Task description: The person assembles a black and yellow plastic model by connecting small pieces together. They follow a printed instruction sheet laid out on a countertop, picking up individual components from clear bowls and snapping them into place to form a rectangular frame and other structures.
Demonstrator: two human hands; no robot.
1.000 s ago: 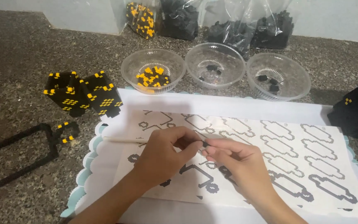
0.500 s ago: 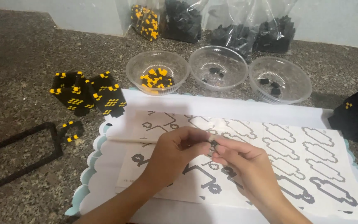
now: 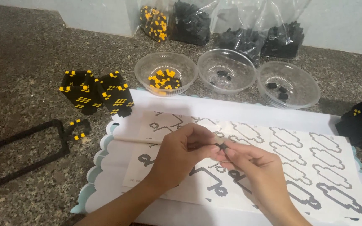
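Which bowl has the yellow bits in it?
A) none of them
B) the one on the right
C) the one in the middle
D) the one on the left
D: the left clear bowl holds yellow pieces, while the middle bowl and the right bowl hold only a few small black pieces.
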